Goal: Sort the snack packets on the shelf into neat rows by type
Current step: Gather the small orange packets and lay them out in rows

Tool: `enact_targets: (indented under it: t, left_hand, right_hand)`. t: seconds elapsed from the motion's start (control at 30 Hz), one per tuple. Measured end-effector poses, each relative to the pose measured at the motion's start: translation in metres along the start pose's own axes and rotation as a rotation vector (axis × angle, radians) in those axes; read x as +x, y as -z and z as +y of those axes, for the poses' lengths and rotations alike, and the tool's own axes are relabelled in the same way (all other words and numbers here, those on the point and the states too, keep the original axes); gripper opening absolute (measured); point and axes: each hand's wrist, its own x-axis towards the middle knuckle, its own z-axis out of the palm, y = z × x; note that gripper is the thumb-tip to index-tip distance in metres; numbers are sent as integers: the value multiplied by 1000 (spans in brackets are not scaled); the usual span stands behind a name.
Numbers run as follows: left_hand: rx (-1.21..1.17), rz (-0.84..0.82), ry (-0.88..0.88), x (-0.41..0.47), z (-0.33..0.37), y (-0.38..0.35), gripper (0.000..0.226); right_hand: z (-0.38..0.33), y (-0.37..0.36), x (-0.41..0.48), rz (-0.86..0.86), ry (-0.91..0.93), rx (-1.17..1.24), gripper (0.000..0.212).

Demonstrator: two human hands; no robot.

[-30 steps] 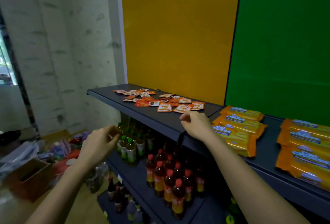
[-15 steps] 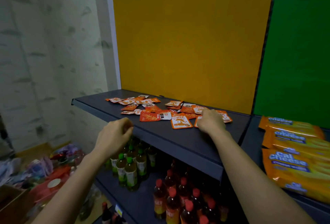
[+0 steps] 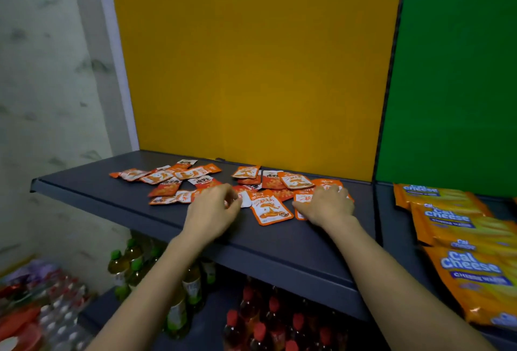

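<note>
Several small orange and white snack packets (image 3: 184,175) lie scattered and overlapping on the dark grey shelf (image 3: 112,196) before a yellow back panel. My left hand (image 3: 212,213) is at the middle of the pile, its curled fingers and thumb pinching the edge of a white-ended packet (image 3: 246,200). My right hand (image 3: 327,205) rests knuckles-up on packets at the right end of the pile, its fingertips hidden. Between the hands a larger orange packet (image 3: 270,209) lies flat.
Orange Cal Cheese packs (image 3: 453,216) lie in rows on the adjoining shelf to the right, before a green panel. Below are green-capped bottles (image 3: 134,264) and red-capped bottles (image 3: 260,328). More bottles and goods sit on the floor at the left (image 3: 28,308). A wall stands at the left.
The view has closed in on the shelf. My left hand rose from below the shelf edge onto the pile. My right hand moved from the shelf edge onto the packets.
</note>
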Motion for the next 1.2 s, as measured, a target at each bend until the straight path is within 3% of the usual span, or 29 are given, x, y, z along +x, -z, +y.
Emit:
enact_targets:
  t: [0.17, 0.33, 0.47, 0.6, 0.73, 0.83, 0.9, 0.97, 1.03, 1.13, 1.2]
  left_hand:
    - [-53, -134, -75, 33, 13, -27, 35]
    - [156, -283, -82, 53, 15, -37, 74]
    - [297, -346, -75, 62, 4, -41, 104]
    - [297, -401, -64, 68, 0, -42, 110]
    - [153, -449, -57, 73, -1, -37, 103]
    - [19, -439, -30, 74, -1, -37, 105]
    - [-77, -378, -47, 72, -1, -38, 101]
    - [-225, -326, -54, 72, -2, -39, 102]
    - [-358, -302, -27, 73, -5, -40, 108]
    - [-503, -246, 8, 77, -9, -40, 112]
    - [-594, -234, 44, 79, -11, -39, 109]
  right_hand:
    - [1, 3, 7, -54, -71, 104, 85]
    - [0, 14, 6, -141, -177, 236, 92]
    - [0, 21, 6, -137, -197, 229, 58]
    - [4, 37, 4, -133, -227, 270, 42]
    - [-5, 51, 10, -46, -169, 473, 7]
    - [-19, 44, 28, -2, -111, 699, 19]
    - [-30, 34, 41, 27, -81, 767, 8]
    - [-37, 22, 59, 45, -81, 814, 18]
    - [-42, 10, 76, 17, -112, 796, 25]
    - [-39, -11, 104, -21, -171, 625, 9]
    - [-34, -23, 115, -42, -199, 495, 16]
